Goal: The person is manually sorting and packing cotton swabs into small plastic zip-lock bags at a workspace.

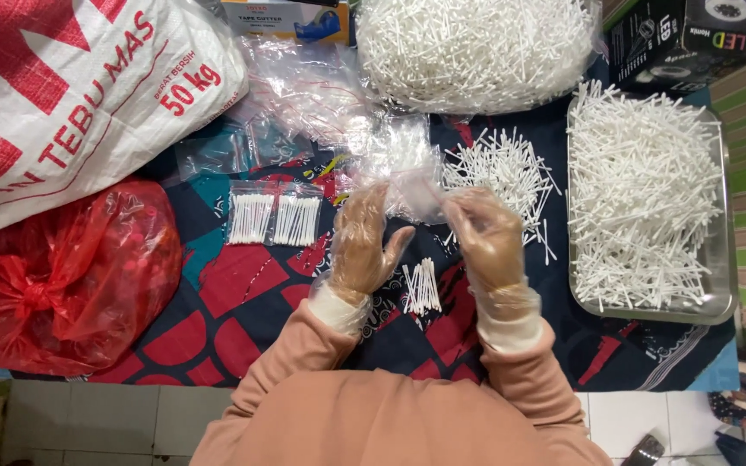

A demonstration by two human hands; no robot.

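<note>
Both gloved hands, left hand (364,246) and right hand (489,237), pinch a small clear bag (407,177) just left of the metal tray (723,285); slick gloves may slip, dropping bag onto loose swab bundle (422,286).

Both the left hand (364,246) and the right hand (487,237) wear thin, clear plastic gloves that crinkle and shine faintly, over peach knit cloth sleeves (364,406) with white ribbed cuffs. Between them is a small clear plastic pouch (412,177), glossy and wrinkled. The cotton swabs (422,286) look matt white with fluffy tips. The tray (723,259) is polished metal, smooth and reflective at its rim. The woven plastic sack (71,95) has a coarse, slightly shiny weave. The red bag (62,276) is thin, glossy, translucent plastic. The patterned mat (243,319) is matt printed cloth, lying on smooth, pale floor tiles (114,423).
</note>
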